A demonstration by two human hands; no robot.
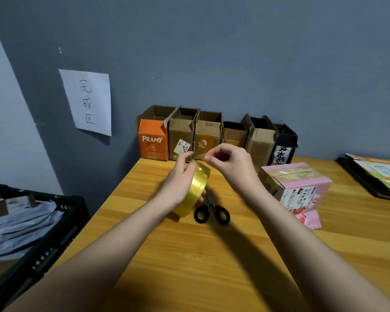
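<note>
My left hand point(180, 179) grips a roll of yellowish clear packing tape point(195, 188), held on edge above the wooden table point(189, 255). My right hand point(231, 164) hovers just right of the roll's top, thumb and forefinger pinched together at the tape's loose end. Black-handled scissors point(212, 210) lie on the table directly under the roll. A pink carton point(295, 184) with tape across its top stands to the right of my right hand.
A row of open small cartons point(212, 134) lines the grey wall at the table's back. A paper sign point(88, 101) hangs on the wall. A black crate point(32, 221) with grey bags stands at the left. Flat packages point(376, 174) lie at the right edge.
</note>
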